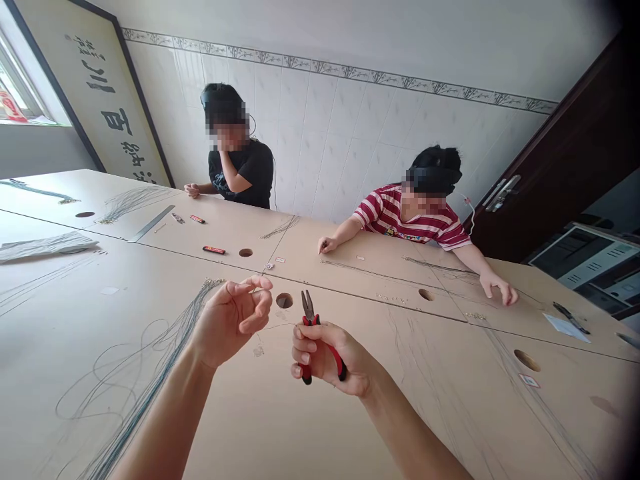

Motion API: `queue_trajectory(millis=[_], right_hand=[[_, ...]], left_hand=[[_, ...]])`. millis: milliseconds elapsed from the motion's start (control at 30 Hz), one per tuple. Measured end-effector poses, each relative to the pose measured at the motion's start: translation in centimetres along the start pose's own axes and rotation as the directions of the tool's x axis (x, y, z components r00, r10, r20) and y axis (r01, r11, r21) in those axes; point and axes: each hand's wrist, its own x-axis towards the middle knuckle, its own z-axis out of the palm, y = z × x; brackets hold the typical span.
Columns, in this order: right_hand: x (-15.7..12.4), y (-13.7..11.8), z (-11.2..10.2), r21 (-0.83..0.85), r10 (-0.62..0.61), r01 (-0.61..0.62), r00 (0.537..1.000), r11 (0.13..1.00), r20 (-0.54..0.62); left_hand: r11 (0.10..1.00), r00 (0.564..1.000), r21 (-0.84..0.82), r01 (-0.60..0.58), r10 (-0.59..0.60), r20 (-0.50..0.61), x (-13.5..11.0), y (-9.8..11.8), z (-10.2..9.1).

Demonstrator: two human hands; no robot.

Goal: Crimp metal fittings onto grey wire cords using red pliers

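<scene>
Table (320, 427): wide tan top with round holes, one hole (284, 301) just beyond the hands.
Others: one person in black (240, 170) and one in stripes (407, 217) sit at the far side, their hands on the table, well apart from the work here.
Wires (165, 353): a long grey bundle lies left of the left arm, loose loops curling off beside it.
Right hand (325, 357): closed around the red handles of the pliers (313, 333), nose pointing up, jaws slightly parted and holding nothing.
Left hand (235, 317): raised beside the pliers, thumb and forefinger pinched together; whether a thin wire sits between them I cannot tell.
Advice: I judge the pinch should come level with the pliers' tips, wire end short and steady, with the handles squeezed only once it sits squarely in the jaws.
</scene>
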Motion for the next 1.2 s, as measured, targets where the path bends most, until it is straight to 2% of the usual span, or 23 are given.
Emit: queue_trajectory(millis=[100,167,233,333,433,567,767,867,933,1033,1100,1200], right_hand=[[0.0,-0.2,0.0,-0.017,0.007,-0.008,1.0,1.0,-0.018],[0.0,-0.2,0.0,-0.023,0.011,-0.012,1.0,1.0,-0.027],[0.0,-0.3,0.0,-0.02,0.012,-0.012,0.999,1.0,-0.032],[-0.1,-0.3,-0.2,-0.017,0.014,-0.015,0.999,1.0,-0.029],[-0.2,-0.3,-0.3,-0.02,0.016,-0.017,0.999,1.0,-0.032],[-0.3,-0.3,-0.3,-0.013,0.029,-0.029,0.999,0.999,-0.028],[-0.3,-0.2,-0.3,-0.03,0.051,-0.051,0.998,0.998,-0.021],[-0.3,0.1,-0.5,-0.17,0.012,-0.028,0.996,0.985,-0.094],[-0.3,0.5,-0.6,-0.386,-0.146,0.059,0.969,0.921,-0.2],[-0.4,0.9,-0.5,-0.681,-0.45,0.186,0.862,0.708,-0.232],[-0.6,1.0,-0.2,-0.767,-0.522,0.2,0.83,0.61,-0.199],[-0.9,1.0,0.3,-0.84,-0.536,0.162,0.826,0.518,-0.172]], left_hand=[[0.956,0.997,0.294,-0.004,0.027,-0.075,-0.6,0.1,0.8],[0.841,0.987,0.541,0.004,0.083,-0.136,-1.0,0.0,1.6],[0.704,0.985,0.71,0.021,0.108,-0.137,-1.4,-0.2,2.2],[0.552,0.991,0.832,0.064,0.065,-0.119,-1.7,-0.5,2.7],[0.474,0.995,0.879,0.054,0.052,-0.089,-1.7,-0.9,2.5],[0.449,0.997,0.893,0.014,0.063,-0.048,-1.7,-1.3,2.1],[0.485,0.996,0.874,0.017,0.069,-0.058,-1.8,-1.8,1.8],[0.509,0.996,0.86,0.011,0.074,-0.056,-1.9,-1.7,1.7],[0.54,0.995,0.842,0.011,0.074,-0.061,-2.0,-1.6,1.7],[0.569,0.994,0.822,0.025,0.07,-0.079,-2.0,-1.5,1.5],[0.567,0.994,0.823,0.034,0.066,-0.086,-2.0,-1.6,1.5],[0.552,0.995,0.833,0.034,0.057,-0.078,-1.9,-1.6,1.6]])
